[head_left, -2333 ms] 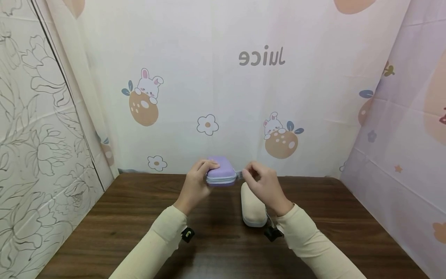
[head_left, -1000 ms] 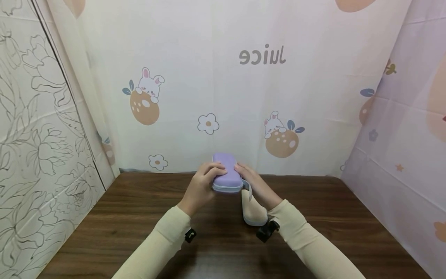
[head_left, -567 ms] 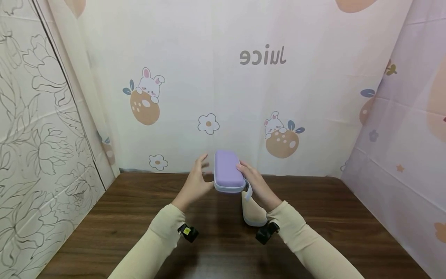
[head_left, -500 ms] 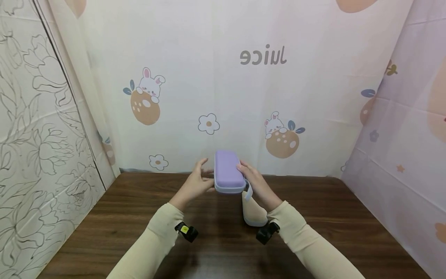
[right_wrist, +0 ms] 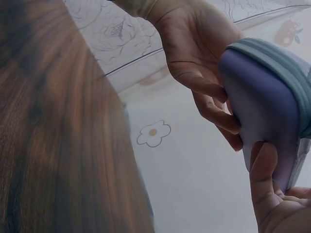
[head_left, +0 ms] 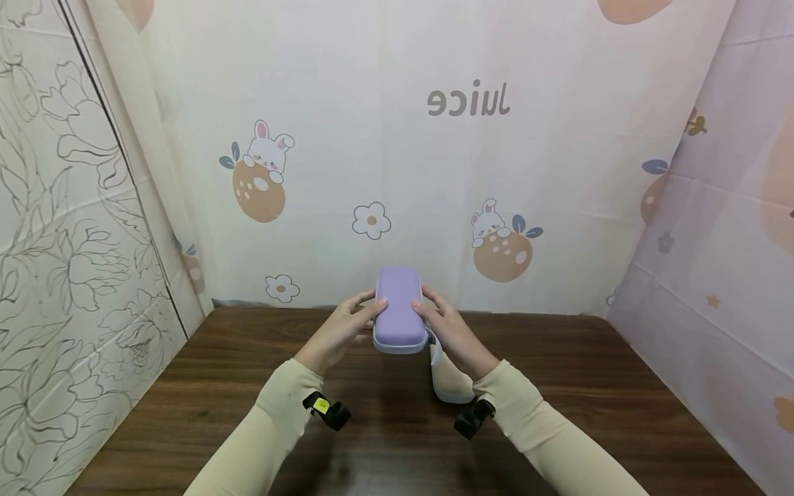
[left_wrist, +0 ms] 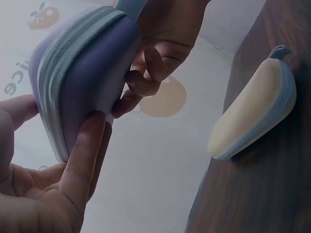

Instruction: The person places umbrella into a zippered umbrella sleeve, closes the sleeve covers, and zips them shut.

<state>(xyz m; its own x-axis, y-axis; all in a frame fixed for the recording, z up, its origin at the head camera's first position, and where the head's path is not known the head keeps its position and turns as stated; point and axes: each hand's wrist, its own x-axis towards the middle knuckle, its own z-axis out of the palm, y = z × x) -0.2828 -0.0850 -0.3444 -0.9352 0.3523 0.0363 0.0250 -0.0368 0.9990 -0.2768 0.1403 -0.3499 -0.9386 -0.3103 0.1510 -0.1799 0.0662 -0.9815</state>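
A purple zippered hard case (head_left: 398, 318) with a pale blue zipper band is held up above the table, its far end pointing away. My left hand (head_left: 338, 334) grips its left side, thumb on top and fingers below, as the left wrist view shows. On the opposite side my right hand (head_left: 457, 337) holds it the same way. A short pale loop strap (left_wrist: 131, 7) hangs from the case's right side, near my right hand. In the left wrist view the zipper looks closed all along the visible part.
Below my right hand a cream zippered case (head_left: 450, 380) with a blue-grey band lies on the dark wooden table (head_left: 384, 455). My right hand and wrist partly cover it in the head view. A printed curtain (head_left: 372, 138) rises at the table's back edge.
Earlier my right hand pinched the strap, then moved onto the case. My left hand let go briefly and now grips again. The case has turned straighter and shifted slightly left.
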